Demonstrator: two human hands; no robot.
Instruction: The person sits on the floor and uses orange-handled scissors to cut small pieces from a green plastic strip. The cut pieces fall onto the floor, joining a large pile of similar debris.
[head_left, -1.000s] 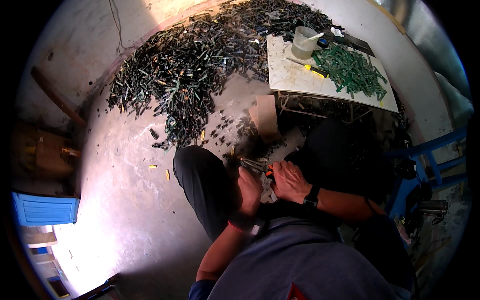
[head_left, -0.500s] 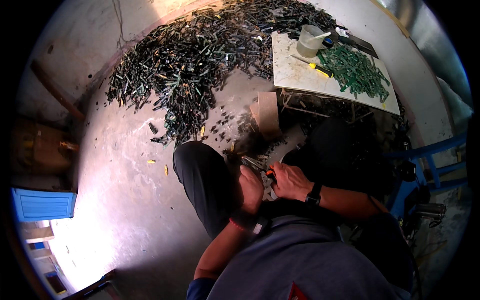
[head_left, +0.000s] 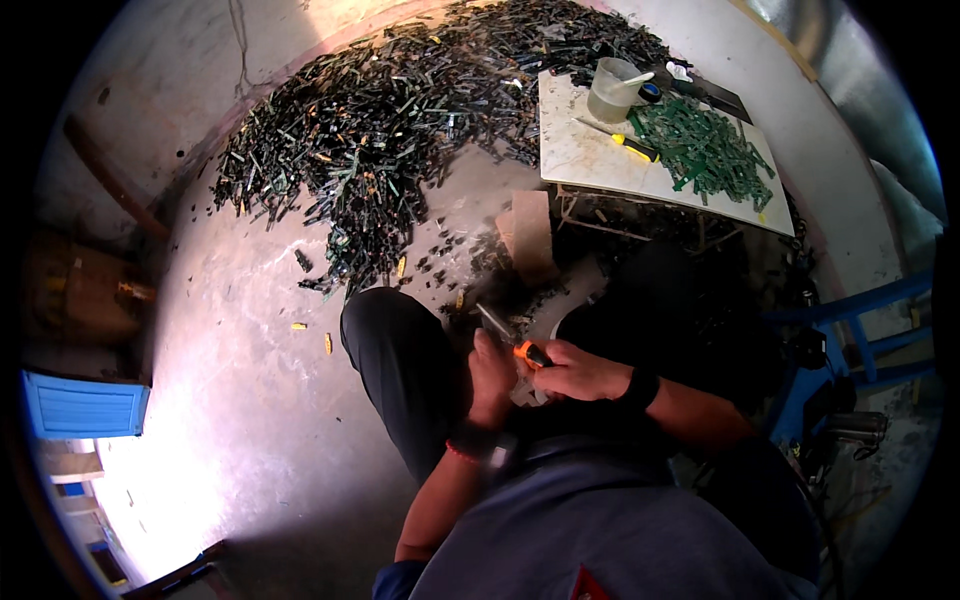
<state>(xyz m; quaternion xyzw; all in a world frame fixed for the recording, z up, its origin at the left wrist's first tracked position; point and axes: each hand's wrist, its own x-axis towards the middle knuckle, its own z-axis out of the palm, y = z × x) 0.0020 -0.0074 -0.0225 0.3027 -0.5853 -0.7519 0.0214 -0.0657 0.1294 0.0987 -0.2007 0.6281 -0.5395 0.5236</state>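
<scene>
My right hand (head_left: 585,372) is closed round a hand tool with an orange-and-black handle (head_left: 530,353). A pale metal part points from it up and left, past my left thumb; I cannot make out the tool's exact kind. Close beside it, my left hand (head_left: 490,378) is closed with the thumb up, its fingers mostly hidden. Whatever it grips is too small or covered to tell. Both hands are between my knees, above small dark scraps (head_left: 510,300) on the floor.
A large heap of dark narrow strips (head_left: 380,140) spreads along the wall. On the white low table (head_left: 575,155) are green strips (head_left: 705,150), a yellow-black screwdriver (head_left: 635,148) and a plastic jug (head_left: 610,95). A brown board (head_left: 530,235) leans nearby; a blue chair frame (head_left: 860,300) stands right.
My right hand has shifted slightly left and turned, so more of the orange-and-black handle shows. My left hand has moved a little left. The view has shifted slightly.
</scene>
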